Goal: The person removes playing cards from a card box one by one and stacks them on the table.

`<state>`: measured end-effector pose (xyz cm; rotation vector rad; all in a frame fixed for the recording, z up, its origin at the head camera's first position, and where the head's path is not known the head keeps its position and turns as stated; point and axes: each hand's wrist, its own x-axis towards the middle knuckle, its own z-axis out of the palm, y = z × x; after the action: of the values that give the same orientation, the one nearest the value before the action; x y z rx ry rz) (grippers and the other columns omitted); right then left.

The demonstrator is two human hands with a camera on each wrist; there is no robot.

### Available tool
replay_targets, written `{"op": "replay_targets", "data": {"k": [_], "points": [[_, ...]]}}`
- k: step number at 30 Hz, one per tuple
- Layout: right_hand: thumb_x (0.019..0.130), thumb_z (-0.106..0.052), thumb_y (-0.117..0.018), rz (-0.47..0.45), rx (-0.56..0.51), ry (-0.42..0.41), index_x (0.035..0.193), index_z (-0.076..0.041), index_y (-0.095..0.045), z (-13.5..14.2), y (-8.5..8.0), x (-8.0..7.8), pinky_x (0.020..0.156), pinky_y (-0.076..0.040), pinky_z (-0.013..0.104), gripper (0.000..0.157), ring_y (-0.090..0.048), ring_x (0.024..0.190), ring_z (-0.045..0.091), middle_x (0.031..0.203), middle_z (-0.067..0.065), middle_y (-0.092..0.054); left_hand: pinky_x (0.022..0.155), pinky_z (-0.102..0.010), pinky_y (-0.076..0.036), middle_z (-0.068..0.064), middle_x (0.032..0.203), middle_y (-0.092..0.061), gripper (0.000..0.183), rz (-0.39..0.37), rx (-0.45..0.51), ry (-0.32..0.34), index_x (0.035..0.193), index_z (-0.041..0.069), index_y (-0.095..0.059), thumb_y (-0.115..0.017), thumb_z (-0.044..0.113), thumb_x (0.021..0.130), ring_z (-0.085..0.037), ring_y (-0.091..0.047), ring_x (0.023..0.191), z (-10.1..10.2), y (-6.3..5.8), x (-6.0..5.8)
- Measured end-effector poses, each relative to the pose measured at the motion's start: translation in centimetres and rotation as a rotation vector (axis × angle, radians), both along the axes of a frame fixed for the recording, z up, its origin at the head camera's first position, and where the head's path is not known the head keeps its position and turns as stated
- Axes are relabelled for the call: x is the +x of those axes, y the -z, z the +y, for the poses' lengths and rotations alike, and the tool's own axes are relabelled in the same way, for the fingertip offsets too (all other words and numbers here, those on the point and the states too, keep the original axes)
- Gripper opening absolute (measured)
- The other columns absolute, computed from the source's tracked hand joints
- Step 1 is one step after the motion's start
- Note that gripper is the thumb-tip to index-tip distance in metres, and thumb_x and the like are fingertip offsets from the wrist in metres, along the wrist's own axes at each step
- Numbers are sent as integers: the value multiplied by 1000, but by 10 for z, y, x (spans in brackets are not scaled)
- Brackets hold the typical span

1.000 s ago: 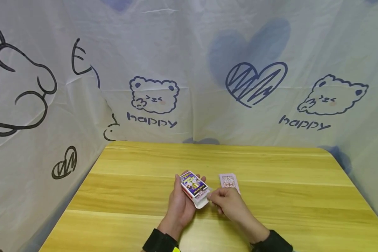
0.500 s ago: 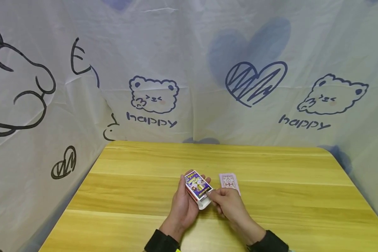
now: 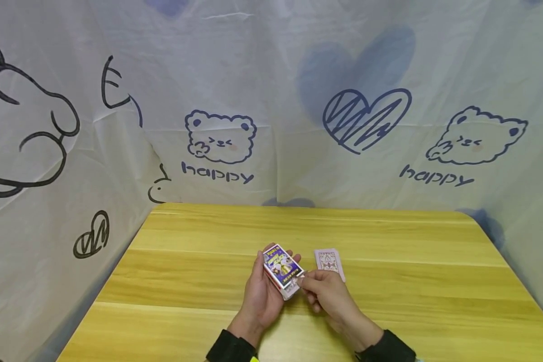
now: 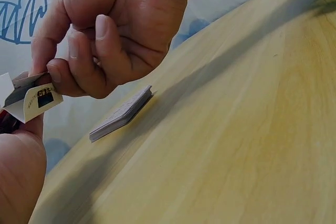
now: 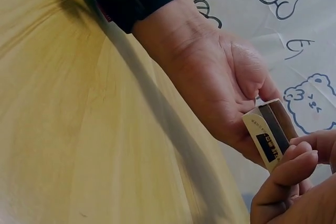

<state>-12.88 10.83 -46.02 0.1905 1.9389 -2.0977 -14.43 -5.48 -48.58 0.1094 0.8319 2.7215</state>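
Note:
My left hand (image 3: 263, 296) holds a small playing-card box (image 3: 282, 266) from below, its purple-and-yellow printed face up and its open end towards me. At that end a patterned card back (image 3: 291, 288) shows beyond the printed face. The thumb and forefinger of my right hand (image 3: 329, 296) pinch at the box's mouth, right at the edge of this card; its other fingers are curled. In the right wrist view, a printed end flap (image 5: 265, 142) stands out from the box. A stack of playing cards (image 3: 329, 261) lies on the table just beyond my right hand.
The wooden table (image 3: 185, 261) spreads out on both sides of my hands. A white cloth (image 3: 280, 90) with bear and heart drawings hangs behind its far edge and along the left and right sides.
The box shifted right, then slightly back left. More of the patterned card back shows at its open end than before. My right hand stays at the box's mouth; the card stack has not moved.

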Motion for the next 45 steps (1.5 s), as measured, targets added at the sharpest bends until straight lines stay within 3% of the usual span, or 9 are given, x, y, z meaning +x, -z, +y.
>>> {"op": "replay_targets", "data": {"k": [8,13,19,22,28,31,36,45], "points": [[85,-25,-73,-10,48,2,75,1,-57,1,-1,3,36,-27,20,32,-36,44,8,56,-3,-48,109,-47,-40,-21,152,-23,55,1,5,4,149,23,-17,-24,53,103,-34,-37,136,-1,1,1],[84,-15,-72,21,88,8,84,4,-64,-1,-2,3,38,-34,20,20,-45,50,10,62,2,-55,109,-46,-40,-22,152,-22,56,8,-26,-10,149,22,-16,-23,54,103,-34,-38,135,-3,1,0],[79,-5,-69,42,128,-79,95,8,-63,-1,-7,3,42,-37,20,20,-48,54,11,72,5,-60,109,-47,-39,-22,151,-24,54,0,-46,-33,147,22,-21,-23,54,103,-35,-41,133,-6,0,-3],[77,-6,-69,55,166,-106,92,6,-62,0,-8,3,41,-35,21,21,-45,52,11,69,3,-56,107,-47,-41,-22,150,-27,54,-6,-53,-37,147,22,-23,-21,54,104,-35,-44,130,-7,0,-3],[85,-20,-72,69,187,-97,83,4,-64,2,-5,0,39,-28,22,25,-36,45,10,55,-2,-45,101,-47,-47,-20,143,-34,53,-5,-62,-29,145,22,-26,-20,54,104,-33,-50,123,-8,0,-4],[85,-20,-72,92,214,-110,83,3,-67,3,-4,-1,40,-30,21,24,-37,47,9,58,-2,-51,101,-46,-47,-19,139,-38,55,-26,-81,-36,146,21,-26,-21,54,103,-32,-52,121,-7,0,-4],[84,-13,-72,148,284,-182,85,5,-68,5,-3,0,44,-35,20,18,-42,52,9,68,1,-60,97,-47,-50,-17,134,-46,60,-94,-137,-80,149,19,-24,-23,56,103,-32,-55,117,-6,3,-6],[83,-9,-69,148,251,-394,77,6,-65,24,-14,-3,42,-32,19,17,-38,46,8,60,0,-55,99,-48,-49,-17,131,-48,70,-214,-141,-167,148,15,-24,-28,64,98,-35,-53,119,-10,6,-10]]}}
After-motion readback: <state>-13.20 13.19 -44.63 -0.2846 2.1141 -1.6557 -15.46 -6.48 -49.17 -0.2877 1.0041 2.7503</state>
